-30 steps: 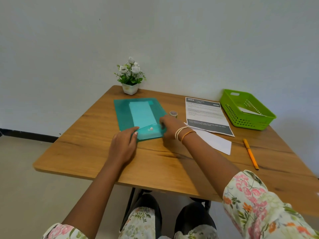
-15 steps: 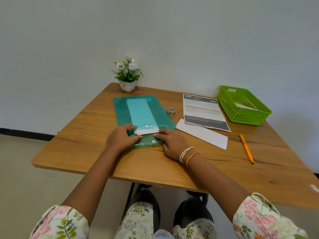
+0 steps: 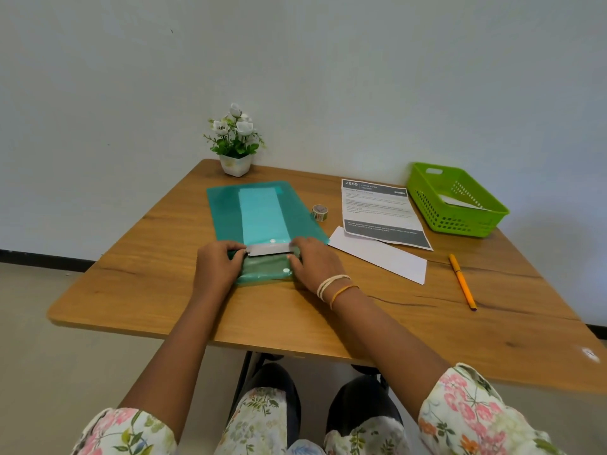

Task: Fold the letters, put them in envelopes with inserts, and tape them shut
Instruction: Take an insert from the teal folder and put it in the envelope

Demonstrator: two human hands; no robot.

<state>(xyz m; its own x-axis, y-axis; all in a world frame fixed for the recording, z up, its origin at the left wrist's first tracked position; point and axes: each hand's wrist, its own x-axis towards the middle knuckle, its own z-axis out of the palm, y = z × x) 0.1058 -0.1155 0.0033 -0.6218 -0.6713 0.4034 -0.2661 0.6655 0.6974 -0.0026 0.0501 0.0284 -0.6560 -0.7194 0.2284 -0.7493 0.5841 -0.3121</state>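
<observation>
I think this is a small office or a desk corner in a room. I see a wooden table (image 3: pixel 203 300) pushed against a plain white wall (image 3: pixel 295 60). Past my fingers (image 3: pixel 297 257) sits a little pot of white flowers (image 3: pixel 235 139). Off to the right of them are a printed letter (image 3: pixel 381 211), a green basket (image 3: pixel 456 201) and an orange pen (image 3: pixel 462 281).

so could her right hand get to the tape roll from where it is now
Probably yes. The right hand rests on the green folder's near end, and the tape roll stands just beyond it on bare table, beside the folder's right edge. Nothing lies between them.
</observation>
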